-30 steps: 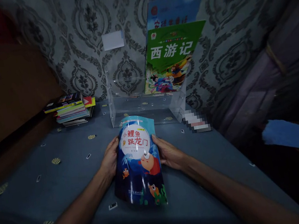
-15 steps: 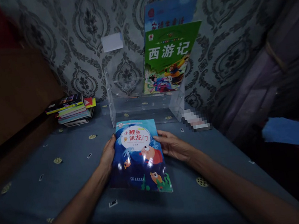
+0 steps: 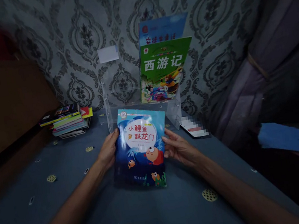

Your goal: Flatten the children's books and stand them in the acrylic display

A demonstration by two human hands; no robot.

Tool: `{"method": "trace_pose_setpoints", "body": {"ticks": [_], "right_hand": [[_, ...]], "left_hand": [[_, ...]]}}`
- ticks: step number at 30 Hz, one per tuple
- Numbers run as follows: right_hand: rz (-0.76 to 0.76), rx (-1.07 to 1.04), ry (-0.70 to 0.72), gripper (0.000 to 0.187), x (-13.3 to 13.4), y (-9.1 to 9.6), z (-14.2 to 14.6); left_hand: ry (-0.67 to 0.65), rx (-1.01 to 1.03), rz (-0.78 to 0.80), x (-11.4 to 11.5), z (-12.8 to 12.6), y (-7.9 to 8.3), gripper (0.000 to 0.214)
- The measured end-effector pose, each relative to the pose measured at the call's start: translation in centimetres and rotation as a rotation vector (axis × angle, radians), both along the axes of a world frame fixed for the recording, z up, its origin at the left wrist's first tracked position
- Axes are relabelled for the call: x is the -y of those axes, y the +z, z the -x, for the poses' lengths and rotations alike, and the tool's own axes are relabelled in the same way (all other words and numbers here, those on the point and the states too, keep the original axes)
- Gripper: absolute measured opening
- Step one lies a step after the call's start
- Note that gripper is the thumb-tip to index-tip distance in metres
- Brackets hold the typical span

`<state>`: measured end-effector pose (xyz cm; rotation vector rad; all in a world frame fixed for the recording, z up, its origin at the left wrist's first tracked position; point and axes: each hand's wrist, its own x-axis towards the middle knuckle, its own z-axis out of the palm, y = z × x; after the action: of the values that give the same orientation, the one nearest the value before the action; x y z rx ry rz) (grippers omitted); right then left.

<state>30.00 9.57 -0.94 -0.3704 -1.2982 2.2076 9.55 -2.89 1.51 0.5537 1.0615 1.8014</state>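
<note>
Currently, in the head view, the left hand (image 3: pixel 107 149) and right hand (image 3: pixel 181 147) grasp opposite sides of a blue book (image 3: pixel 143 166), held tilted over the table (image 3: pixel 144 220), short of its far edge. Should either grip slacken, the glossy book might slip. Both forearms (image 3: pixel 74 200) slant inward.

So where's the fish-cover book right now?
In the head view, the fish-cover book is just below and left of centre, held between the left hand and the right hand, in front of the clear stand with the green book.
</note>
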Motion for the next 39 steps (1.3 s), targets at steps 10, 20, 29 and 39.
{"method": "trace_pose_setpoints", "body": {"ticks": [10,20,29,39], "right_hand": [[-0.169,-0.113,-0.281,0.016,0.5,2.0,-1.1],[-0.687,0.075,0.154,0.017,-0.5,-0.1,-2.5],[-1.25,0.217,0.281,0.055,0.5,-4.4,-6.8],[-1.346,0.227,0.165,0.052,1.6,-2.3,4.6]], "left_hand": [[-0.026,-0.366,-0.242,-0.9,0.8,1.9,0.038],[-0.183,-1.002,-0.225,3.3,1.8,-2.8,0.047],[-0.556,-1.514,-0.124,6.1,1.8,-4.9,0.027],[-0.208,-1.721,0.027,5.6,-1.0,-7.0,0.01]]}}
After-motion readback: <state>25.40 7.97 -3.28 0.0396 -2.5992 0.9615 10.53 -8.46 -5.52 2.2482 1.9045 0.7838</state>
